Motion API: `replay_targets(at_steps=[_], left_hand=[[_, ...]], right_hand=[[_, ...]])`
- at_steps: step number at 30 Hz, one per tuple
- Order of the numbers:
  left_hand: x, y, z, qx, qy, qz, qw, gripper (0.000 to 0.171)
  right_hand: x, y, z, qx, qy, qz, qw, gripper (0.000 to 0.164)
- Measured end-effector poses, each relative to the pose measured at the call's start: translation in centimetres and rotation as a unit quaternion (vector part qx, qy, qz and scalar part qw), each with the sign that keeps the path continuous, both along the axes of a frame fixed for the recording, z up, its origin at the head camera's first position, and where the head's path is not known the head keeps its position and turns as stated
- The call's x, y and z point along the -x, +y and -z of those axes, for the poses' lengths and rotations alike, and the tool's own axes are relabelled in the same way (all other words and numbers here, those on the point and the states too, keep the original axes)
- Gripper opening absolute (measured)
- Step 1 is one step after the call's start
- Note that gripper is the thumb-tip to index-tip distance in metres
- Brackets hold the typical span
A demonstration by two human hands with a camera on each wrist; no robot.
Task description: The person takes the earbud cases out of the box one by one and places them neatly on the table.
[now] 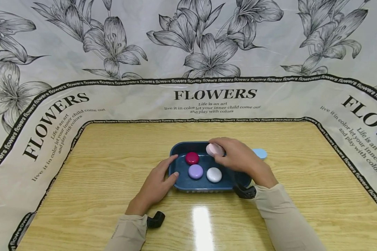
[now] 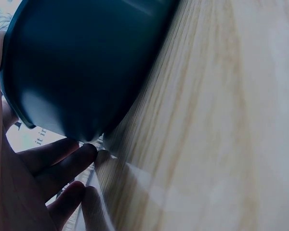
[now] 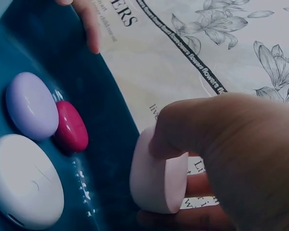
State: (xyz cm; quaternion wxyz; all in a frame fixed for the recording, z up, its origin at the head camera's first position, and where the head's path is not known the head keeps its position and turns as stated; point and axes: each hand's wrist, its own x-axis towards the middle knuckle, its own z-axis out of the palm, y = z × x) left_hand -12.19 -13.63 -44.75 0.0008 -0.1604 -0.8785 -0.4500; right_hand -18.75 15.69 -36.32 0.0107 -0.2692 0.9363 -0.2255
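A dark blue tray with rounded corners stands on the table. My left hand holds its left end, a fingertip and the thumb at the rim; in the left wrist view, other fingers lie by the outer wall. My right hand pinches a pale pink rounded disc at the tray's far side. In the right wrist view that disc stands tilted on edge between thumb and fingers. Inside the tray lie a crimson rounded piece, a lavender one and a white one.
A light blue rounded object lies just right of the tray, partly behind my right hand. The wood-patterned tabletop runs all round. Behind it rises a flower-printed cloth with lettering.
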Motion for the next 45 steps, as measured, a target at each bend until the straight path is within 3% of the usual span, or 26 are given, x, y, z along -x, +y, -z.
replay_targets(at_steps=[10,24,34,45], left_hand=[[-0.1,-0.1,-0.1,-0.009,0.012,-0.001,0.9999,0.056],[0.1,-0.1,0.2,0.0,0.002,-0.001,1.0,0.056],[0.1,-0.1,0.2,-0.001,-0.002,-0.001,1.0,0.057],[0.1,-0.1,0.1,0.001,-0.002,0.0,1.0,0.057]], right_hand=[[-0.5,0.5,0.2,0.034,0.017,-0.012,0.999,0.047],[-0.9,2.6,0.4,0.057,0.069,0.03,0.996,0.047],[-1.1,4.4,0.7,0.067,0.076,0.038,0.994,0.048],[-1.3,5.8,1.0,0.092,0.114,0.046,0.988,0.053]])
